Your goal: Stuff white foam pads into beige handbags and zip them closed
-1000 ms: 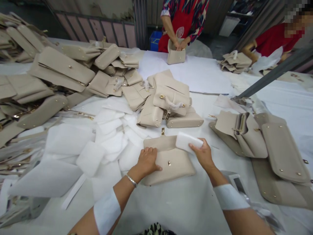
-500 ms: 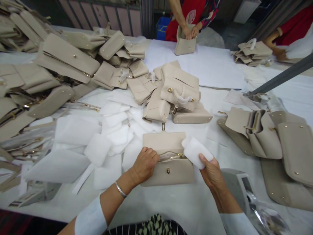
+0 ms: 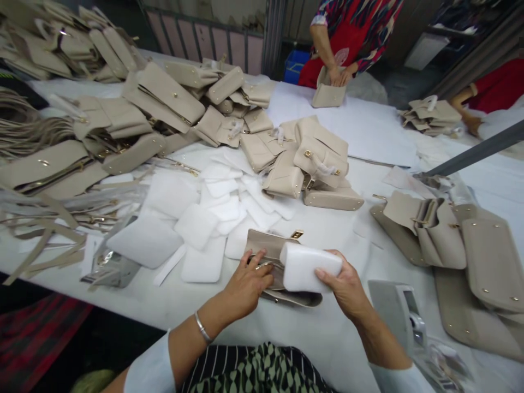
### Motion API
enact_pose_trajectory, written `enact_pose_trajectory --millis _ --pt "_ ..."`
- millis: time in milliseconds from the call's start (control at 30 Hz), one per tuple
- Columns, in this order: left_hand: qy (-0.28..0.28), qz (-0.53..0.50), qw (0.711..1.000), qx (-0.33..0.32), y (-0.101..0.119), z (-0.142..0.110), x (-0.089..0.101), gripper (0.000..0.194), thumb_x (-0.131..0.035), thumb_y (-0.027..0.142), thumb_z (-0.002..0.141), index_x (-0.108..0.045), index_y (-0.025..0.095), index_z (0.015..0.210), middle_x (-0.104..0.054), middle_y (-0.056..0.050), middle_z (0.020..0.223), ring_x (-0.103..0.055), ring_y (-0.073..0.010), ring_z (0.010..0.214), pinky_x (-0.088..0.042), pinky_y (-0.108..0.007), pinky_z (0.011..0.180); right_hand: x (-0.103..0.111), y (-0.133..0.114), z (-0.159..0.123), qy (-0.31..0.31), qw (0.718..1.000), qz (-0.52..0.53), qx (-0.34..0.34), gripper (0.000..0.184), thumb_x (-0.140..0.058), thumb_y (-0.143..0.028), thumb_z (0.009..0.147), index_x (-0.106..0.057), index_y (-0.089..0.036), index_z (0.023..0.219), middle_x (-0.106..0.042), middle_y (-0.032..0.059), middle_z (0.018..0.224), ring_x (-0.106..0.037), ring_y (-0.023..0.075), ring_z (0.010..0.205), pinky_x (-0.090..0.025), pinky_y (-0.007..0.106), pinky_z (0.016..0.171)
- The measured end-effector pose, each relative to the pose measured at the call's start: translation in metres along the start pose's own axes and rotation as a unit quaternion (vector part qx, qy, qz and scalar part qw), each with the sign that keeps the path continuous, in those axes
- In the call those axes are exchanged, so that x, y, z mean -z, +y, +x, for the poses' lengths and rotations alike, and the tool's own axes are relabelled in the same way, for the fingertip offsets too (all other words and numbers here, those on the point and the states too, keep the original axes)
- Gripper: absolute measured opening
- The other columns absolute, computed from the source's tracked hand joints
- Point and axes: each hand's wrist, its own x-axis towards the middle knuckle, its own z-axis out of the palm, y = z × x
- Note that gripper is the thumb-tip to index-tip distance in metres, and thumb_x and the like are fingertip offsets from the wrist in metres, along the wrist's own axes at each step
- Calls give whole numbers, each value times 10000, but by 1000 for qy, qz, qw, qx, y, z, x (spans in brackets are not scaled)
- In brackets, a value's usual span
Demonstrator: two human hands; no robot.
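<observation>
A small beige handbag point(image 3: 266, 256) lies open on the white table point(image 3: 327, 338) right in front of me, its flap with a gold clasp turned back. My left hand point(image 3: 248, 286) grips the bag's near edge and holds its mouth apart. My right hand point(image 3: 346, 284) holds a white foam pad point(image 3: 309, 267) by its right end, and the pad's left end sits at the bag's opening. Several loose white foam pads point(image 3: 196, 226) lie just left of the bag.
Piles of beige bags point(image 3: 164, 103) and straps cover the left and middle of the table; larger bags point(image 3: 483, 262) lie at the right. A grey device point(image 3: 397, 308) sits by my right forearm. Two other people work at the far side, one handling a bag point(image 3: 327, 94).
I have lifted the bag's front edge and opened its mouth with my left hand. My right hand brought the foam pad left and down onto the opening. The view shifted right.
</observation>
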Motion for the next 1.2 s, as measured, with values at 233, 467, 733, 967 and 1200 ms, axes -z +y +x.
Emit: enact_pose_trajectory --millis 233,467,733,967,1200 --pt "25 23 999 9 -4 -11 4 310 -408 -25 767 -561 203 908 -649 -41 1018 -313 -266 1336 -110 -525 1124 -40 24 -22 -34 899 -333 281 193 -483 -272 887 -528 -180 1051 -623 96 956 -573 229 870 -447 366 807" --pt "39 66 997 -15 -9 -14 2 258 -443 -9 752 -557 169 901 -669 -69 940 -413 -256 1276 -62 -508 1139 -22 -19 -17 -212 870 -406 185 189 -520 -224 840 -572 -204 1020 -651 38 934 -581 186 839 -427 294 771" --pt "43 41 998 -8 -11 -21 0 365 -393 -38 771 -588 184 984 -666 -41 1021 -286 -283 1360 -84 -526 1133 -25 -20 -16 -304 862 -356 192 218 -640 -189 702 -588 -212 913 -647 28 988 -594 186 900 -442 289 809" --pt "30 5 999 -13 -15 -21 -1 424 -401 -16 781 -553 190 1119 -618 -44 1165 -244 -269 1373 -106 -496 1143 -34 -15 -22 -348 906 -198 139 96 -537 -194 779 -484 -204 858 -618 80 1150 -556 210 1092 -428 333 917" --pt "13 14 1000 -16 -19 -14 3 340 -391 20 815 -573 174 1057 -629 -81 1054 -307 -257 1334 -192 -460 1120 -38 -14 -6 -226 861 -436 132 231 -455 -101 760 -461 -188 974 -632 15 781 -583 168 691 -389 256 642"
